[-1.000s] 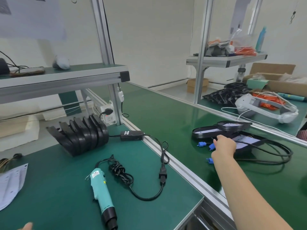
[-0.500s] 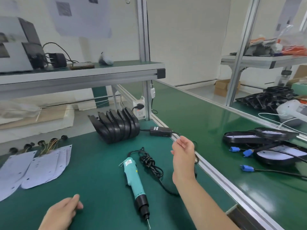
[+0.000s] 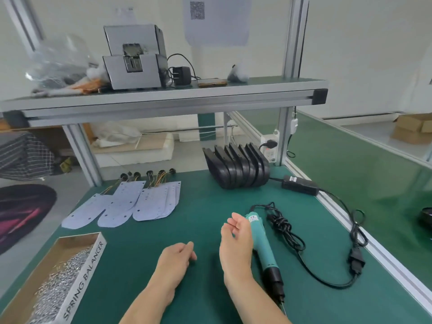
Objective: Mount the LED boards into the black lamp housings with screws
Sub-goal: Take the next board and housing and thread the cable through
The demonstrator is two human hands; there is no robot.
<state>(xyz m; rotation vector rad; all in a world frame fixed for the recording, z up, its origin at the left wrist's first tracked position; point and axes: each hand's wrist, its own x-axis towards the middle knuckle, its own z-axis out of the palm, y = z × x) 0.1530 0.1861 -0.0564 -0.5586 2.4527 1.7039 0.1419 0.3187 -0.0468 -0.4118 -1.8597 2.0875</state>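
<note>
A: Neither hand is gripping anything. Left hand (image 3: 175, 258) is lying on the green bench mat (image 3: 201, 206) at about 6 o'clock of the head view, fingers loosely curled, nothing in them. Right hand (image 3: 236, 242) is hovering just to its right, palm turned inward, fingers slack and parted.

B: Is the right hand touching the tool?

A: Cannot tell. It is sitting directly beside, and partly in front of, the teal electric screwdriver (image 3: 261, 244), which is lying on the mat with its black nose toward 6 o'clock. Fingers are not wrapping it.

B: Where are the task parts sitting?

A: Black lamp housings (image 3: 236, 168) are standing on edge, nested in a row, at 12 to 1 o'clock of the hands, near the far edge of the mat. LED boards (image 3: 131, 202), pale and flat with wires at their far ends, are lying overlapped in a fan at 10 to 11 o'clock. Screws (image 3: 58, 284) are heaped in an open cardboard box (image 3: 90, 256) lettered "SPRING BALANCER" at 8 o'clock.

B: Cabling?

A: Screwdriver cord (image 3: 287, 232) is bundled at 2 o'clock of the right hand; a black power adapter (image 3: 300, 187) is resting at 1 o'clock by the aluminium rail (image 3: 374, 249), just right of the housings.
</note>
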